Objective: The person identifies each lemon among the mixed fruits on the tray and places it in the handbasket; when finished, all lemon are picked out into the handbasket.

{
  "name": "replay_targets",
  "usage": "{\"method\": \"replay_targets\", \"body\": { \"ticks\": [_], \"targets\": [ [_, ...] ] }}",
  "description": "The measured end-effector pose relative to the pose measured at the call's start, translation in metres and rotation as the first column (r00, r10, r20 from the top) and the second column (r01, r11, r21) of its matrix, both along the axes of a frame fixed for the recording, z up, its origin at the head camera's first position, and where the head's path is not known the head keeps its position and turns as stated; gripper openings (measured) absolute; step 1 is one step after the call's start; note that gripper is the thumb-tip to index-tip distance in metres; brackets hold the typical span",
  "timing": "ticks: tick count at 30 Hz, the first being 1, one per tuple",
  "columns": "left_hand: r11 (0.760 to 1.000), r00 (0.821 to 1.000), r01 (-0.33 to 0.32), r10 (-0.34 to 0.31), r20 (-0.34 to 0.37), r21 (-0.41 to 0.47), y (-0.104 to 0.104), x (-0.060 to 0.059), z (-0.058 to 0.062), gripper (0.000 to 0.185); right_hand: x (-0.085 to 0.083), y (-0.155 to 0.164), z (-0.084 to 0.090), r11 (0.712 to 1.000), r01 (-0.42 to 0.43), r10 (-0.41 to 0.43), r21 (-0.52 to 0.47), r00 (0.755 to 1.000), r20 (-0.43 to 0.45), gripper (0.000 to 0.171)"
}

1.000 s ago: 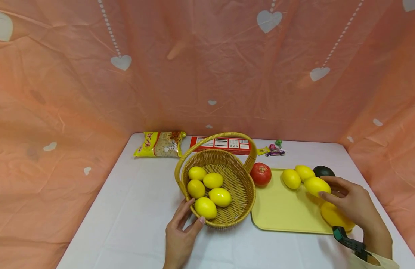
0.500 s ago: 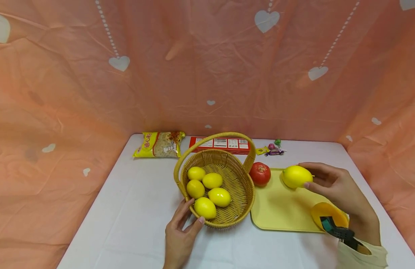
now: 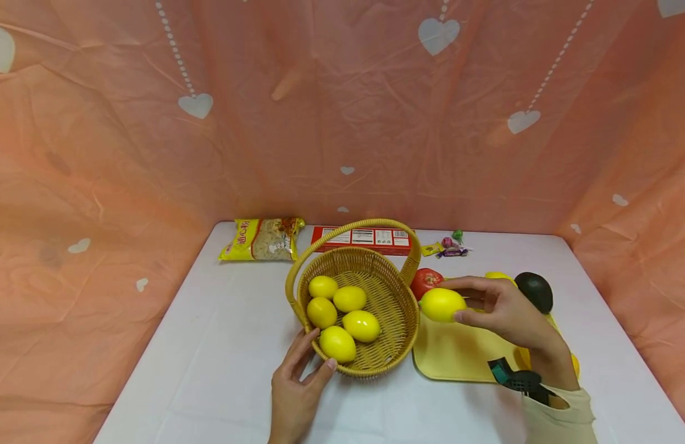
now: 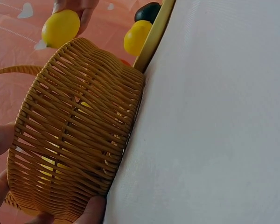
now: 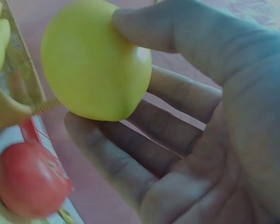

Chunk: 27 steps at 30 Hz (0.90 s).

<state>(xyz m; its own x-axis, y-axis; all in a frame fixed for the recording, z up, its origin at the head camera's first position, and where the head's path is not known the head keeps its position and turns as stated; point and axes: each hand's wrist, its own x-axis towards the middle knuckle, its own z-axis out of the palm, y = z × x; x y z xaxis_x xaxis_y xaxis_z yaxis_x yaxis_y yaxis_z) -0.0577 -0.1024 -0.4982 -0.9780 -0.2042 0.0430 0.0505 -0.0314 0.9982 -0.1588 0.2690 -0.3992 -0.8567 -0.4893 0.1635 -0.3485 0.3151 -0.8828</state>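
A round wicker basket with a tall arched handle stands mid-table, several yellow lemons lying in its left half. My left hand grips its near-left rim, thumb on one side and fingers on the other; the left wrist view shows fingertips against the woven wall. Between thumb and fingertips my right hand pinches another lemon, held in the air just right of the basket rim. Under that hand lies a yellow tray. A red tomato-like fruit sits at the tray's far-left corner, partly covered by the held lemon.
On the tray's far side are a dark green avocado and a lemon partly hidden by the hand. A yellow-orange fruit shows behind the right wrist. Along the back lie a yellow food bag, a red box and wrapped candies.
My right hand has lifted the lemon off the tray's far right and carried it left, close to the basket rim. The left hand stays on the basket.
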Motion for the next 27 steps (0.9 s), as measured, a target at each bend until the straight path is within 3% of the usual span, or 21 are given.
{"method": "replay_targets", "body": {
  "ticks": [12, 21, 27],
  "targets": [
    [1.000, 1.000, -0.002, 0.002, -0.004, 0.002, 0.000, 0.000, -0.001, 0.056, -0.005, -0.040, -0.016, 0.974, -0.226, 0.227, -0.017, 0.973, 0.048, 0.040],
    [1.000, 1.000, -0.001, 0.001, -0.014, -0.011, 0.000, -0.001, -0.002, 0.055, -0.002, -0.067, -0.017, 0.955, -0.271, 0.257, 0.119, 0.959, 0.117, 0.043],
    [1.000, 1.000, -0.004, 0.004, -0.004, -0.015, 0.000, 0.000, -0.001, 0.056, 0.003, -0.086, -0.023, 0.944, -0.286, 0.278, 0.162, 0.958, 0.074, 0.041]
  ]
}}
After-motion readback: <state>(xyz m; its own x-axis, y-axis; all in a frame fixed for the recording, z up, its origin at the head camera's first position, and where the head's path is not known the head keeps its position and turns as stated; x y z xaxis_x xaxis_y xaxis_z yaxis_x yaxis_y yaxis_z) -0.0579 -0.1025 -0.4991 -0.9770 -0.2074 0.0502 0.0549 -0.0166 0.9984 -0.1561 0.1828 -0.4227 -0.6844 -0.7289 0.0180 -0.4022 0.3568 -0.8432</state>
